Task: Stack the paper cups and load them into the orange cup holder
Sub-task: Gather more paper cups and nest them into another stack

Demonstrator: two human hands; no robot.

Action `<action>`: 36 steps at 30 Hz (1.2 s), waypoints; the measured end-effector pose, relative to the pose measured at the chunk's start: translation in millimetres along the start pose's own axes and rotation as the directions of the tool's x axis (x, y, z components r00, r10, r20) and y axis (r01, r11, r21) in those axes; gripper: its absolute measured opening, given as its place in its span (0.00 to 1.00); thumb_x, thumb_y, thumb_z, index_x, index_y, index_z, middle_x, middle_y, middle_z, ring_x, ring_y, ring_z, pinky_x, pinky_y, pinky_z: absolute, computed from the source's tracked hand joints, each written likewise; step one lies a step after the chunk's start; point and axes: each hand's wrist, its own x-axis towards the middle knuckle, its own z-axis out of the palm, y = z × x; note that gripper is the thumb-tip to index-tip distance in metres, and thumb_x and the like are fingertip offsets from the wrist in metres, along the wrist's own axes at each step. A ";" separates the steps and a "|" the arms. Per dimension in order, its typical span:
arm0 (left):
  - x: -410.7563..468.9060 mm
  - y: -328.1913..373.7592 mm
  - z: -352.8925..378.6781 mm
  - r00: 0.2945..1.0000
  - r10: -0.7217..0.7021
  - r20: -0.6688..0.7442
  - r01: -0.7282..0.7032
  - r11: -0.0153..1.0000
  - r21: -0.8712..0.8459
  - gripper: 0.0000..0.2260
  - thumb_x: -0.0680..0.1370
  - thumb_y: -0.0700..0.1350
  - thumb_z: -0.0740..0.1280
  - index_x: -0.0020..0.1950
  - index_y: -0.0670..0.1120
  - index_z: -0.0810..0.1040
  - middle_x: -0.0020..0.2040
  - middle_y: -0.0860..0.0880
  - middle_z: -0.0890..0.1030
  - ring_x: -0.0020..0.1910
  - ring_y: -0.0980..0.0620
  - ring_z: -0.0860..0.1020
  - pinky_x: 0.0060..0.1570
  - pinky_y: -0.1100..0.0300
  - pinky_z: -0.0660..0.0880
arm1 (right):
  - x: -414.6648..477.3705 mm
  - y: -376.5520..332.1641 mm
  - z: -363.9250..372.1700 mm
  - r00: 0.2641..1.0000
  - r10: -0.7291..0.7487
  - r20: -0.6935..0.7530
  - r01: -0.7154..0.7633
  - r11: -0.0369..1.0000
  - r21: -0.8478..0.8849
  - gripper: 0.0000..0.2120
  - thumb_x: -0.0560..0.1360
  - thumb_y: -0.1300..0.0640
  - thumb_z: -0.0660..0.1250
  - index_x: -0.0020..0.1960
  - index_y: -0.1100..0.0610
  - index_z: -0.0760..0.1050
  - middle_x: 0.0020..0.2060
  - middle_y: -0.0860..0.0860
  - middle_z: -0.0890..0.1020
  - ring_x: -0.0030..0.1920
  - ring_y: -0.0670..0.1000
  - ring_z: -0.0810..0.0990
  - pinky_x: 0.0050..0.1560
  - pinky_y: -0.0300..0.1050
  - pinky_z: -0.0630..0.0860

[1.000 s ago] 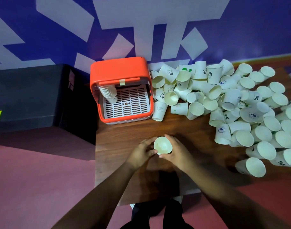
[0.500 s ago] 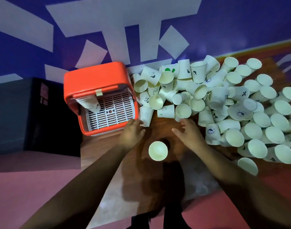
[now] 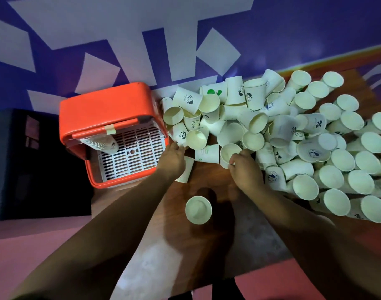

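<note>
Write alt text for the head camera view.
A person's left hand and right hand reach into a pile of paper cups on a table; the right pinches one cup. An orange cup holder stands left of the pile.

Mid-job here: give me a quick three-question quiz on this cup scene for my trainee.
1. True or false: the orange cup holder already has a stack of cups inside.
2. The right hand grips: A) the holder's lid B) the rim of a tipped cup at the edge of the pile C) nothing.
3. Fill in: the lone cup, apart from the pile and nearest the person, stands mouth ___.
Key: 1 true; 2 B; 3 up.
</note>
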 end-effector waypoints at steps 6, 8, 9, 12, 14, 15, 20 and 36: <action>-13.0 -3.3 3.2 0.988 0.150 0.018 -0.150 0.989 0.004 0.08 0.76 0.43 0.68 0.54 0.43 0.82 0.53 0.44 0.76 0.56 0.44 0.74 0.55 0.51 0.73 | -27.8 15.3 -6.3 0.994 -0.052 -0.091 0.068 0.982 0.179 0.05 0.71 0.60 0.74 0.45 0.59 0.80 0.49 0.54 0.75 0.39 0.52 0.79 0.45 0.46 0.77; -19.5 -3.8 2.6 0.981 0.192 -0.020 -0.193 0.974 -0.116 0.07 0.75 0.42 0.71 0.52 0.41 0.83 0.53 0.42 0.76 0.56 0.43 0.74 0.56 0.50 0.73 | -36.8 17.8 -10.6 0.983 -0.042 -0.180 0.090 0.959 0.267 0.05 0.69 0.61 0.76 0.42 0.59 0.80 0.49 0.53 0.73 0.36 0.44 0.75 0.45 0.32 0.73; -23.4 -4.8 0.7 0.980 0.195 -0.043 -0.200 0.962 -0.185 0.07 0.75 0.41 0.72 0.50 0.41 0.82 0.54 0.42 0.75 0.56 0.44 0.74 0.57 0.50 0.73 | -41.0 18.0 -12.5 0.975 -0.038 -0.220 0.108 0.943 0.314 0.06 0.68 0.62 0.77 0.41 0.59 0.81 0.50 0.52 0.72 0.38 0.43 0.74 0.46 0.25 0.70; -40.2 -9.8 -13.9 0.989 0.141 -0.036 -0.144 0.913 -0.383 0.04 0.77 0.43 0.72 0.47 0.43 0.81 0.60 0.46 0.72 0.60 0.51 0.71 0.61 0.57 0.70 | -50.7 12.8 -19.9 0.958 -0.030 -0.286 0.154 0.893 0.422 0.07 0.66 0.60 0.79 0.38 0.55 0.81 0.56 0.51 0.70 0.52 0.41 0.72 0.51 0.24 0.69; -52.9 -15.9 -22.3 0.995 0.098 0.007 -0.083 0.878 -0.471 0.03 0.78 0.46 0.70 0.46 0.48 0.78 0.61 0.48 0.72 0.62 0.51 0.70 0.61 0.55 0.70 | -55.8 3.0 -27.2 0.970 -0.011 -0.242 0.141 0.838 0.528 0.07 0.66 0.59 0.78 0.38 0.51 0.81 0.62 0.50 0.71 0.59 0.39 0.72 0.57 0.36 0.73; -59.9 -19.9 -24.7 0.997 0.078 0.002 -0.066 0.860 -0.506 0.04 0.78 0.46 0.70 0.45 0.50 0.77 0.60 0.47 0.74 0.60 0.49 0.71 0.58 0.55 0.71 | -59.7 -3.3 -31.1 0.981 -0.004 -0.195 0.119 0.805 0.582 0.07 0.67 0.58 0.78 0.38 0.49 0.81 0.63 0.49 0.71 0.61 0.40 0.73 0.58 0.42 0.75; -94.6 -34.5 -35.0 0.995 -0.081 0.059 0.100 0.745 -0.659 0.06 0.78 0.49 0.70 0.44 0.48 0.77 0.51 0.49 0.80 0.52 0.48 0.79 0.52 0.50 0.77 | -96.5 -35.0 -41.1 0.989 -0.149 -0.018 0.120 0.707 0.697 0.06 0.67 0.55 0.76 0.37 0.49 0.78 0.64 0.43 0.74 0.63 0.40 0.75 0.56 0.41 0.74; -173.5 -22.1 -46.4 0.989 -0.142 -0.047 0.031 0.498 -0.866 0.20 0.73 0.47 0.77 0.60 0.50 0.73 0.58 0.54 0.79 0.56 0.58 0.77 0.49 0.68 0.76 | -158.6 -65.2 32.1 0.969 -0.242 0.051 0.225 0.947 0.231 0.41 0.64 0.47 0.80 0.73 0.47 0.64 0.67 0.45 0.69 0.68 0.48 0.67 0.66 0.48 0.72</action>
